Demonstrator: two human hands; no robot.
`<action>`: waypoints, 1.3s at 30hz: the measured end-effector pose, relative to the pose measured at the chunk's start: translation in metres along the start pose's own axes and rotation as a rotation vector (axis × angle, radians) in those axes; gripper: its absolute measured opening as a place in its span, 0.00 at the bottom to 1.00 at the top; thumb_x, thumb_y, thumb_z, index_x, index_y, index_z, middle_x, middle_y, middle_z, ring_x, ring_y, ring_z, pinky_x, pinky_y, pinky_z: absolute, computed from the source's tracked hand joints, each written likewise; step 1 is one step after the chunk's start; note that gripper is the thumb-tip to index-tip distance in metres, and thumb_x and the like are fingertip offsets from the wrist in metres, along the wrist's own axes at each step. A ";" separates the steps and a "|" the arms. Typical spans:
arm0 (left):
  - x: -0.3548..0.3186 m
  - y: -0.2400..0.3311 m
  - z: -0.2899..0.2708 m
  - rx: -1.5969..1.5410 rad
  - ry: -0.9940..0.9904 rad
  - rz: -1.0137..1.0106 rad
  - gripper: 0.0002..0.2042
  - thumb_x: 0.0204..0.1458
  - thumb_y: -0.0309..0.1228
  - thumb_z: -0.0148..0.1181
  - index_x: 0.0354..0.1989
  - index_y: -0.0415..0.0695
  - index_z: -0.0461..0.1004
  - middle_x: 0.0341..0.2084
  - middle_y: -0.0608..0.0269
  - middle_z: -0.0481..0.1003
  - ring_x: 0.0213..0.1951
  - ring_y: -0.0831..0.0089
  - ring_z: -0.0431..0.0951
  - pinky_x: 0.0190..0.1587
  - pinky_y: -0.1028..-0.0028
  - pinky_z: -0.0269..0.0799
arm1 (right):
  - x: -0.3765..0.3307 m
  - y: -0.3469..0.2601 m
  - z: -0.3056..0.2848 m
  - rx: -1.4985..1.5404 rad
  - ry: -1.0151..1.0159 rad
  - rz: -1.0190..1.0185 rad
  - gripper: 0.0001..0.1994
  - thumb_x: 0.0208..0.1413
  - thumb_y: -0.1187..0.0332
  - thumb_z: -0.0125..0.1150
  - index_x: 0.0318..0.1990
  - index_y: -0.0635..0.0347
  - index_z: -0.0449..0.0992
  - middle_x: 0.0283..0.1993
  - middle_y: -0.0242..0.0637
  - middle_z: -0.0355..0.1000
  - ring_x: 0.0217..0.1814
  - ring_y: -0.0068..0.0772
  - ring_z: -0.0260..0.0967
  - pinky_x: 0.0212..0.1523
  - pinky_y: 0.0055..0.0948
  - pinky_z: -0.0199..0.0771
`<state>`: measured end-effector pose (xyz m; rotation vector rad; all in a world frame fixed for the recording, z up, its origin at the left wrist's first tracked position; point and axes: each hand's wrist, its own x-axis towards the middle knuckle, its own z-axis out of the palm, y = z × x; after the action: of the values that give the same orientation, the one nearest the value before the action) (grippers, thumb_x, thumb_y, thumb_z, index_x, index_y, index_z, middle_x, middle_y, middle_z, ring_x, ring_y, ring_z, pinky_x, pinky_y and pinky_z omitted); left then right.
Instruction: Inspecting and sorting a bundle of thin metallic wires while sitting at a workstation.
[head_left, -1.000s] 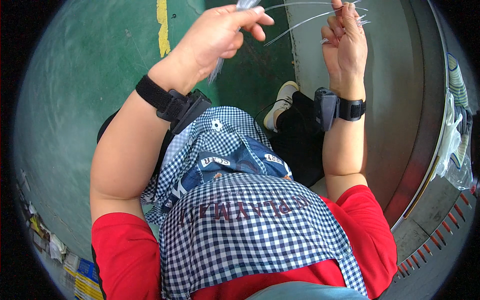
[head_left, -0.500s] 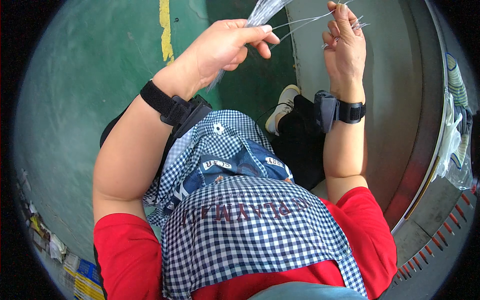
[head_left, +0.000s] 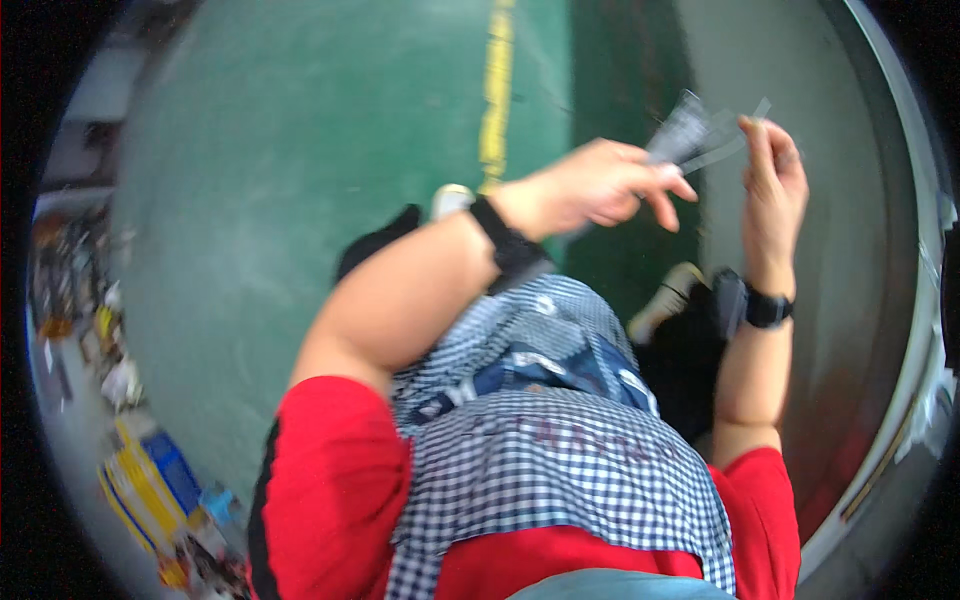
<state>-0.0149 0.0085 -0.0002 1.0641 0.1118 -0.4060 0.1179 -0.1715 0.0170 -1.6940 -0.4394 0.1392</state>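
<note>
Although the picture was blurred by motion, we could make out the left hand (head_left: 600, 188) raised in the upper middle of the frame, its fingers (head_left: 668, 182) curled and pinching a bundle of thin, pale translucent plastic strips (head_left: 690, 130). The bundle ran from that hand up and to the right, fanning out toward the right hand (head_left: 772, 180), which stood upright in the upper right of the frame. Its fingers (head_left: 757, 150) were held close together and straight, and the tips of the strips touched or passed just beside them; we could not tell whether they truly pinched the strips. Each wrist bore a black band: a broad black strap (head_left: 508, 240) on the left wrist, and a black wristwatch (head_left: 766, 308) on the right.

Below the hands, in the lower middle of the frame, we saw a blue and white checked apron (head_left: 560, 470) over a red short-sleeved shirt (head_left: 330, 480). A pale shoe (head_left: 664, 300) showed just left of the right forearm, and another pale shoe (head_left: 452, 200) peeped out beside the left wrist. The green painted floor (head_left: 300, 200) filled the upper left, crossed by a yellow painted line (head_left: 495, 90) running down from the top edge. A grey curved surface (head_left: 850, 250) lay along the right side. Along the lower left rim lay a blurred heap of yellow and blue packages (head_left: 150, 480).
</note>
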 end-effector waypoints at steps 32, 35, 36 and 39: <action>-0.043 -0.013 0.029 0.156 0.269 0.253 0.19 0.62 0.43 0.49 0.46 0.38 0.74 0.34 0.56 0.79 0.32 0.72 0.79 0.39 0.72 0.72 | -0.029 0.004 0.036 0.273 -0.261 -0.189 0.06 0.61 0.69 0.57 0.38 0.63 0.75 0.39 0.30 0.74 0.41 0.17 0.67 0.46 0.17 0.65; -0.038 -0.016 0.028 0.172 0.232 0.273 0.18 0.62 0.42 0.49 0.46 0.37 0.74 0.34 0.55 0.79 0.32 0.72 0.79 0.40 0.73 0.73 | -0.033 -0.001 0.037 0.273 -0.279 -0.185 0.06 0.61 0.69 0.57 0.38 0.63 0.74 0.39 0.30 0.74 0.41 0.17 0.67 0.46 0.17 0.65; -0.038 -0.018 0.029 0.180 0.229 0.276 0.18 0.62 0.42 0.49 0.46 0.37 0.74 0.34 0.55 0.79 0.32 0.72 0.79 0.40 0.73 0.73 | -0.034 0.000 0.035 0.282 -0.283 -0.177 0.06 0.61 0.69 0.57 0.38 0.64 0.74 0.39 0.31 0.74 0.41 0.17 0.67 0.46 0.18 0.65; -0.043 -0.014 0.027 0.169 0.285 0.316 0.18 0.62 0.41 0.49 0.47 0.37 0.74 0.33 0.54 0.79 0.32 0.72 0.79 0.39 0.74 0.74 | -0.037 -0.003 0.042 0.292 -0.318 -0.192 0.06 0.61 0.69 0.56 0.38 0.64 0.74 0.39 0.31 0.74 0.41 0.18 0.67 0.46 0.17 0.64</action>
<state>-0.0620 -0.0088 0.0136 1.2788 0.1623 0.0240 0.0688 -0.1458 0.0068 -1.3381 -0.7777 0.3188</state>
